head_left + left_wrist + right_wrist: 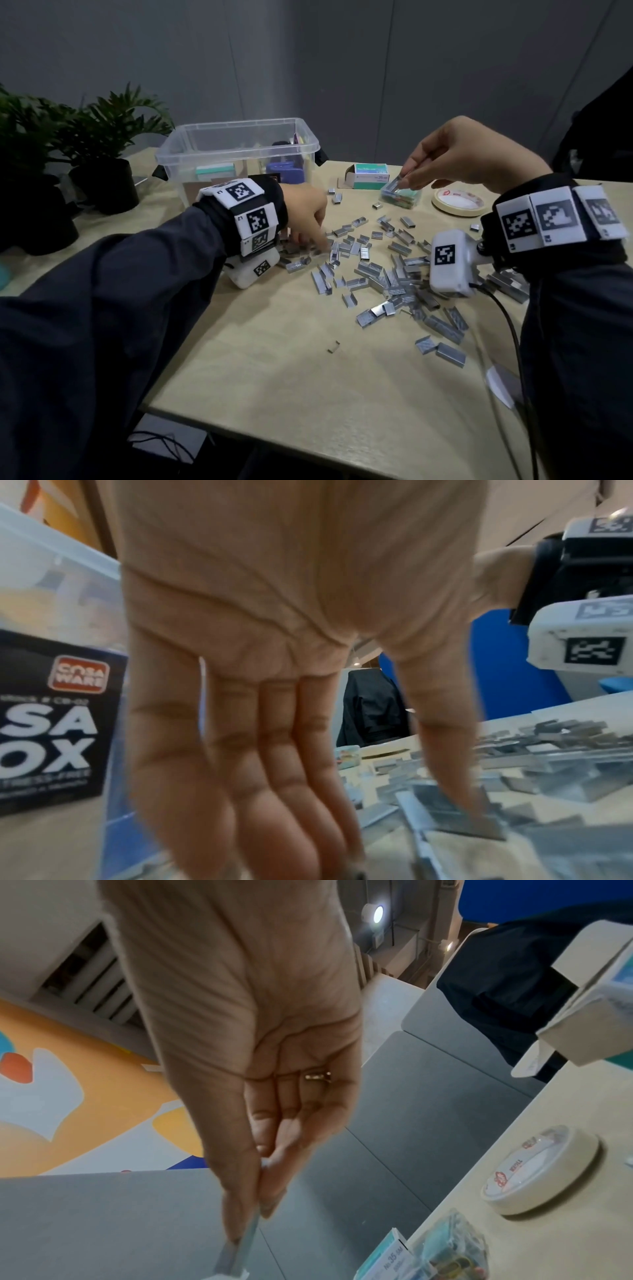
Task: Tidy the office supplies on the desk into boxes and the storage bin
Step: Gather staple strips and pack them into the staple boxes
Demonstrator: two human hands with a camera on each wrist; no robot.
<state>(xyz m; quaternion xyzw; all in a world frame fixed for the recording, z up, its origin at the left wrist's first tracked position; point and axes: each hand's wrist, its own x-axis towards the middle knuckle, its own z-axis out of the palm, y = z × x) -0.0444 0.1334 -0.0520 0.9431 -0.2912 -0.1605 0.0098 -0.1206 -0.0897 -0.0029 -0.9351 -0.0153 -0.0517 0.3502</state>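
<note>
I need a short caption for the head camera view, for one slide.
Right hand pinches a staple strip above a small clear box; left hand reaches into loose staples on the desk.

storage bin (236, 150) back-left | staple strips (376, 267) mid-desk | tape roll (459, 202) right

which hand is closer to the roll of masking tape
Right. The right hand hovers just left of the tape roll, pinching a staple strip. The left hand is far across the desk, down in the scattered staples.
</note>
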